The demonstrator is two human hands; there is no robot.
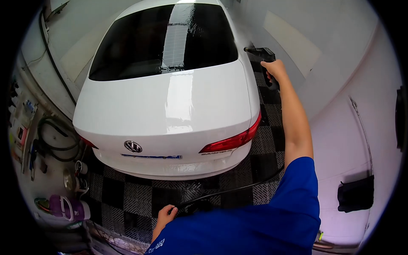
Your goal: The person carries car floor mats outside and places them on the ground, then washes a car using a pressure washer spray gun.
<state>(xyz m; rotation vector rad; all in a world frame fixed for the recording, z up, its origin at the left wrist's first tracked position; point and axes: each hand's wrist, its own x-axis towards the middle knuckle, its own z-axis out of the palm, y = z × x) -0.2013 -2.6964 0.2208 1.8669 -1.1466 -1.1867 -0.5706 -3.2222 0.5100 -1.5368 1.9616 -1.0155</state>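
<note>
At the right side of the white car (127,108), my right hand (274,70) is wrapped round the grip of a black spray gun (261,54). The gun's nozzle points left at the car, beside the rear window (165,42), and a faint mist shows near it. My left hand (167,214) is low in the middle, closed on a black hose (221,192). The hose curves right over the floor and passes behind my right arm. Streaks of water lie on the rear window.
Black and grey floor tiles (138,199) surround the car. On the left are a coiled hose (55,146), a purple container (78,209) and a shelf of bottles. A black cloth (356,194) hangs on the right wall (327,148).
</note>
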